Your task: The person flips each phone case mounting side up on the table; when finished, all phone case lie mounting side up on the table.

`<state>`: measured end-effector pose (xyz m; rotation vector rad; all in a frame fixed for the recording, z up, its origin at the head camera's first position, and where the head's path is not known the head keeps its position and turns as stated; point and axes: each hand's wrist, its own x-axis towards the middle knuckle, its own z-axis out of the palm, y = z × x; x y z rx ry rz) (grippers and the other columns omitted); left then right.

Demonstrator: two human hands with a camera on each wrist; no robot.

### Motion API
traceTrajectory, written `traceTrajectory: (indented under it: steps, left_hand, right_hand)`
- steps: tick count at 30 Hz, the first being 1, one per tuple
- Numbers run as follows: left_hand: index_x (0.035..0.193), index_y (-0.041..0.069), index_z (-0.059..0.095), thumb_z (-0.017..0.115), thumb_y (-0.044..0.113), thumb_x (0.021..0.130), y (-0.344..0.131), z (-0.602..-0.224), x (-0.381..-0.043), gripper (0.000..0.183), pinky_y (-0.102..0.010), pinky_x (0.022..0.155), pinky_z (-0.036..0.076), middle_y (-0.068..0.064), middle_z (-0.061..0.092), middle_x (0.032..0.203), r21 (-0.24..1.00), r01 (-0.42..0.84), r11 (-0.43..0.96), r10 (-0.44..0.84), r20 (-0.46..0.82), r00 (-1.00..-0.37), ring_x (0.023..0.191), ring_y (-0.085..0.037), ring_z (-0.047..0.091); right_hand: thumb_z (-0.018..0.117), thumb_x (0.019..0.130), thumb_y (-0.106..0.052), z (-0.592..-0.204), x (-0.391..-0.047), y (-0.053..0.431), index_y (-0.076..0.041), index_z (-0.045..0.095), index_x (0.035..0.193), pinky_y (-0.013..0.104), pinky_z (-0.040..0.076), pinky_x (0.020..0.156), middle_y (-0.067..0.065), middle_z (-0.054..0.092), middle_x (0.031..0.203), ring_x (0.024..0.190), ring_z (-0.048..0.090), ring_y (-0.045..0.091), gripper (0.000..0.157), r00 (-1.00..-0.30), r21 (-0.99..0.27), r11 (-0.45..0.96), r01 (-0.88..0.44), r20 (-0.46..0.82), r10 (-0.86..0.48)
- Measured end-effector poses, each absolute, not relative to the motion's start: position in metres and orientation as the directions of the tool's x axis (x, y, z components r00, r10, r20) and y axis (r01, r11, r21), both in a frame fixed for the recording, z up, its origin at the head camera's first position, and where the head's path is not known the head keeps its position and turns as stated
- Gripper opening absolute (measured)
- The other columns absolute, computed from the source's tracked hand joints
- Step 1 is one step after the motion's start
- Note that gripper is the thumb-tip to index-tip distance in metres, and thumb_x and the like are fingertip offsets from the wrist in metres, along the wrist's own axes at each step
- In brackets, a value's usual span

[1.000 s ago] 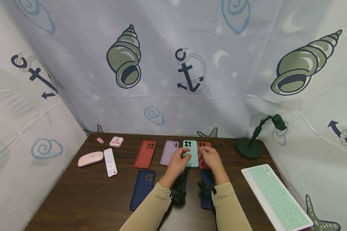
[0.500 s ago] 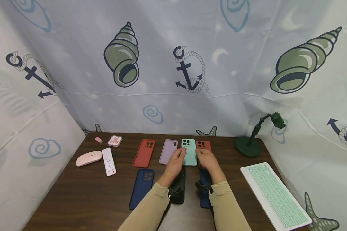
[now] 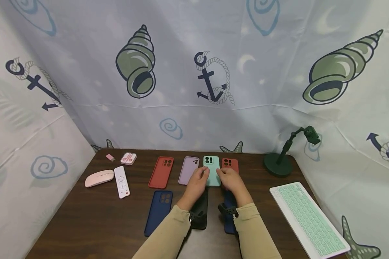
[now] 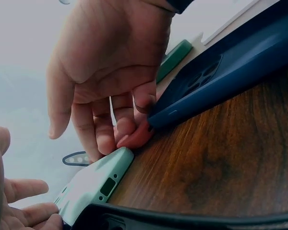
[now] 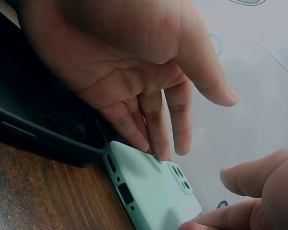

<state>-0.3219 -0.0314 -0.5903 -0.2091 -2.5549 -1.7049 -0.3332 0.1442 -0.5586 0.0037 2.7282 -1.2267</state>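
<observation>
A mint phone case lies on the table between both hands. My left hand touches its left side, and in the right wrist view the left hand's extended fingers meet the mint case's edge. On the other side, my right hand has its fingertips by the right edge, over part of a red phone case. Seen from the left wrist, the right hand's fingers hang loosely between mint and red. Beneath the left wrist is a black case; a navy case lies under the right wrist.
A purple case, another red case and another navy case lie leftward. Farther left are a mouse, a remote and a small square case. A green lamp and keyboard stand right.
Both hands have lowered their fingers to the mint case's sides. The nearby red case has shifted slightly right, away from the mint case, and the right fingertips have moved a little left.
</observation>
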Motion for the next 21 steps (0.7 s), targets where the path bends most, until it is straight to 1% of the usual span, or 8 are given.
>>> traceTrajectory:
  steps: [3, 6, 9, 13, 16, 19, 21]
  left_hand:
    - [0.137, 0.007, 0.060, 0.048, 0.045, 0.106, -0.0313, -0.5902, -0.3218, 0.050, -0.049, 0.110, 0.042, -0.014, 0.057, 0.139, 0.917, 0.152, 0.368, 0.085, 0.130, -0.988, 0.127, -0.030, 0.056]
    - [0.138, 0.007, 0.060, 0.047, 0.047, 0.106, -0.0314, -0.5900, -0.3217, 0.053, -0.049, 0.110, 0.042, -0.014, 0.057, 0.140, 0.916, 0.151, 0.373, 0.087, 0.127, -0.988, 0.128, -0.029, 0.055]
    - [0.138, 0.005, 0.059, 0.048, 0.046, 0.106, -0.0317, -0.5905, -0.3216, 0.053, -0.050, 0.111, 0.041, -0.015, 0.057, 0.140, 0.910, 0.158, 0.383, 0.097, 0.131, -0.987, 0.131, -0.030, 0.054]
    - [0.139, 0.003, 0.058, 0.053, 0.038, 0.105, -0.0321, -0.5915, -0.3215, 0.049, -0.052, 0.113, 0.039, -0.016, 0.055, 0.142, 0.899, 0.175, 0.401, 0.117, 0.140, -0.983, 0.135, -0.032, 0.051]
    - [0.138, 0.003, 0.058, 0.058, 0.032, 0.103, -0.0322, -0.5921, -0.3216, 0.046, -0.053, 0.113, 0.039, -0.017, 0.055, 0.142, 0.885, 0.193, 0.423, 0.128, 0.153, -0.980, 0.135, -0.033, 0.051]
    - [0.138, 0.003, 0.058, 0.060, 0.031, 0.101, -0.0319, -0.5919, -0.3214, 0.046, -0.052, 0.114, 0.039, -0.017, 0.054, 0.143, 0.876, 0.200, 0.439, 0.133, 0.157, -0.979, 0.136, -0.032, 0.051]
    - [0.138, 0.003, 0.058, 0.061, 0.031, 0.101, -0.0316, -0.5927, -0.3216, 0.046, -0.051, 0.115, 0.039, -0.017, 0.054, 0.144, 0.870, 0.203, 0.449, 0.137, 0.158, -0.978, 0.137, -0.032, 0.050]
  right_hand:
    - [0.050, 0.105, -0.043, -0.5585, -0.3331, 0.1431, -0.012, 0.074, 0.118, 0.040, 0.052, 0.075, 0.007, 0.072, 0.096, 0.079, 0.062, 0.020, 0.042, -0.994, -0.730, 0.682, 0.037, -0.095, -0.048]
    - [0.052, 0.104, -0.042, -0.5585, -0.3334, 0.1426, -0.011, 0.073, 0.123, 0.046, 0.051, 0.092, 0.007, 0.073, 0.116, 0.098, 0.064, 0.022, 0.042, -0.997, -0.731, 0.681, 0.022, -0.070, -0.042]
    - [0.052, 0.104, -0.041, -0.5584, -0.3339, 0.1435, -0.009, 0.071, 0.127, 0.050, 0.049, 0.101, 0.011, 0.071, 0.126, 0.113, 0.065, 0.028, 0.043, -0.997, -0.741, 0.671, 0.020, -0.061, -0.039]
    - [0.052, 0.104, -0.039, -0.5565, -0.3345, 0.1462, -0.008, 0.069, 0.129, 0.052, 0.045, 0.107, 0.015, 0.067, 0.133, 0.125, 0.061, 0.034, 0.044, -0.999, -0.755, 0.656, 0.005, -0.032, -0.030]
    - [0.053, 0.104, -0.041, -0.5543, -0.3345, 0.1483, -0.009, 0.069, 0.129, 0.052, 0.045, 0.106, 0.015, 0.067, 0.131, 0.123, 0.061, 0.034, 0.043, -1.000, -0.771, 0.637, 0.005, -0.019, -0.015]
    - [0.053, 0.104, -0.040, -0.5535, -0.3344, 0.1507, -0.012, 0.069, 0.127, 0.050, 0.049, 0.097, 0.013, 0.071, 0.115, 0.104, 0.068, 0.029, 0.040, -1.000, -0.781, 0.624, 0.016, -0.025, -0.006]
    - [0.053, 0.104, -0.041, -0.5530, -0.3341, 0.1516, -0.014, 0.070, 0.125, 0.048, 0.050, 0.092, 0.009, 0.073, 0.104, 0.091, 0.069, 0.024, 0.038, -1.000, -0.782, 0.624, 0.020, -0.028, -0.003]
